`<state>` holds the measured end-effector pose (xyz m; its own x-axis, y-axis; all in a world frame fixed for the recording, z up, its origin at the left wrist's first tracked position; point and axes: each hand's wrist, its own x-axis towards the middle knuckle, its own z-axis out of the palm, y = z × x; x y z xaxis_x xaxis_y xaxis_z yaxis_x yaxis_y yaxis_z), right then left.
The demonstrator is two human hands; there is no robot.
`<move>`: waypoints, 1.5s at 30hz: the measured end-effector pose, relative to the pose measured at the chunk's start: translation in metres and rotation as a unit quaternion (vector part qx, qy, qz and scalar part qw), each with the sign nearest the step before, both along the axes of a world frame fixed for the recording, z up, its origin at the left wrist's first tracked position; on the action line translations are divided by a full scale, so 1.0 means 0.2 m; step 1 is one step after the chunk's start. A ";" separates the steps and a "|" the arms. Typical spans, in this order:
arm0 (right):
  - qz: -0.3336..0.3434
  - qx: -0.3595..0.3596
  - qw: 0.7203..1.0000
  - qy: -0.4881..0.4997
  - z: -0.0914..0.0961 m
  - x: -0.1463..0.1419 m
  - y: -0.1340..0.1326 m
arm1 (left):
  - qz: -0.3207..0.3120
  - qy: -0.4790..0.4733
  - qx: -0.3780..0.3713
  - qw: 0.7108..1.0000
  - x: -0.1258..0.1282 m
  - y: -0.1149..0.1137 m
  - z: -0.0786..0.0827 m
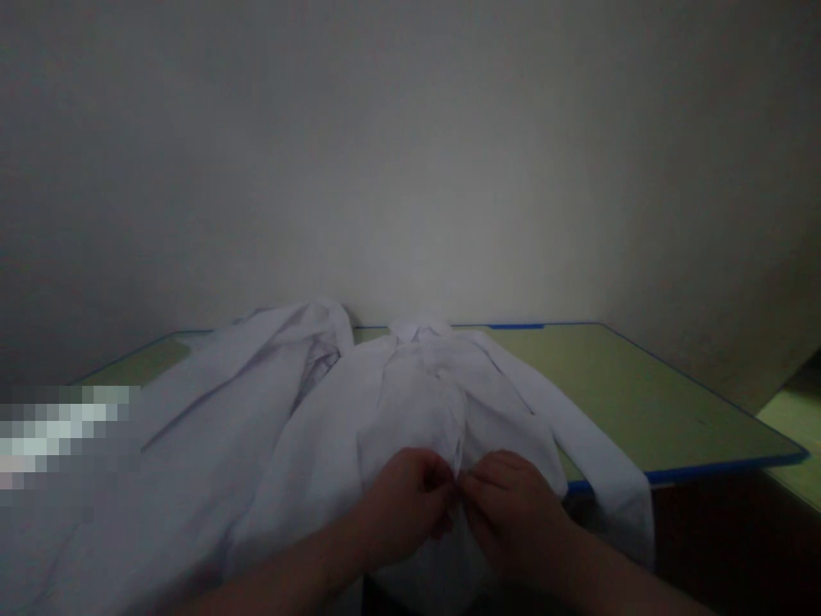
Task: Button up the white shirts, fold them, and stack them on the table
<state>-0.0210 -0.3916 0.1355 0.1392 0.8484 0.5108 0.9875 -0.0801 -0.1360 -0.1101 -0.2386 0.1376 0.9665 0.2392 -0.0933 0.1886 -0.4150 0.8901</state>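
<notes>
A white long-sleeved shirt [410, 411] lies spread out with its collar [420, 329] at the far end and its front facing up. My left hand [414, 492] and my right hand [510, 505] meet at the shirt's front edge, low on the body. Both are closed, with fingertips pinching the white fabric between them. Any button under the fingers is hidden. One sleeve [596, 436] of the shirt reaches to the right and hangs over the table's near edge.
More white garments [224, 411] lie heaped on the left, touching the shirt. The green table [616, 385] has a blue border and stands against a grey wall [410, 154]. A blurred, pixelated patch covers the far left.
</notes>
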 end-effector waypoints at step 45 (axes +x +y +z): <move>0.048 -0.052 0.997 -0.017 -0.03 -0.05 -0.07 | -0.010 0.053 -0.185 0.981 -0.06 -0.02 0.00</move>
<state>-0.0309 -0.4062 0.1298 0.0395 0.9059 0.4217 0.9951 0.0028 -0.0991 -0.1225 -0.2421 0.1378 0.9507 0.1506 -0.2712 0.2840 -0.0711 0.9562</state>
